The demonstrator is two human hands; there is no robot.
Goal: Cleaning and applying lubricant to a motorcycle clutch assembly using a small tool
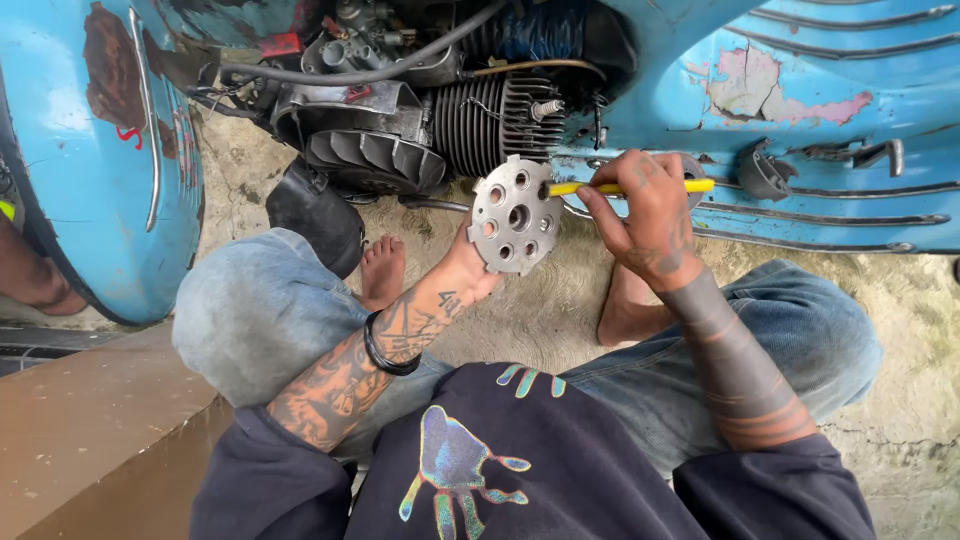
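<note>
From the head view I saw my left hand (470,270) gripping a round, toothed metal plate (515,215) with drilled holes by its lower edge. My right hand (645,215) was closed on a yellow-handled tool (640,186), its tip at the plate's right rim. Just above both hands sat the finned engine cylinder (495,125) and the blue scooter body (800,110), its paint peeling; bare concrete floor (545,310) lay open below them.
</note>
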